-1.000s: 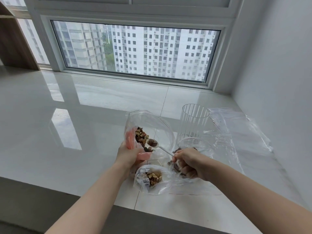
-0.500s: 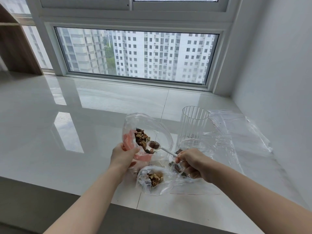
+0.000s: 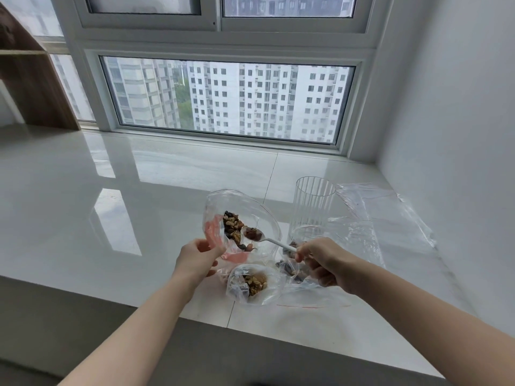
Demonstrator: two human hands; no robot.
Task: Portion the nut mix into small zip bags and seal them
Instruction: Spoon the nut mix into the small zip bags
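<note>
My left hand [image 3: 196, 259] holds a clear zip bag [image 3: 264, 218] up by its pink-striped rim, mouth wide apart, with a clump of nut mix [image 3: 232, 225] inside. My right hand [image 3: 320, 261] grips the handle of a white spoon [image 3: 274, 241] whose bowl, loaded with nuts, reaches into that bag's mouth. A second small bag with nuts [image 3: 255, 284] lies on the counter below, between my hands. Under my right hand lies another plastic bag with dark nuts [image 3: 289, 270], partly hidden.
A ribbed clear glass [image 3: 313, 207] stands upright just behind my right hand. Crumpled clear plastic bags [image 3: 390, 218] spread to the right, near the white wall. The white counter's front edge [image 3: 211, 324] runs below my forearms. A window lies beyond.
The camera has tilted up, showing more window. The held bag and spoon stay together, the spoon bowl still inside the bag's mouth; my left hand's grip shifted slightly on the rim.
</note>
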